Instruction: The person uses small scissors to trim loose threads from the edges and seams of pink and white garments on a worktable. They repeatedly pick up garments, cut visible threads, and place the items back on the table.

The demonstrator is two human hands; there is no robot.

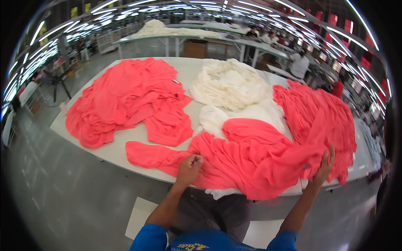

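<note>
My left hand (189, 169) is closed around a small purple object (194, 164), too small to identify, and rests on a coral-pink garment (247, 159) spread along the near edge of the table. My right hand (323, 167), fingers extended, touches the same fabric at its right end. A heap of coral cloth (117, 96) lies at the left, another (318, 117) at the right. Between them is a cream fabric pile (229, 83), with more white cloth (264, 115) partly under the near garment.
The white table (71, 121) has its near edge at my waist. Pale boards (138, 215) lie low beside my legs. Further tables (176, 33) carry cream fabric beyond it, with a cardboard box (195, 49) beneath. Other people (298, 65) sit at the right. A cart (109, 42) stands back left.
</note>
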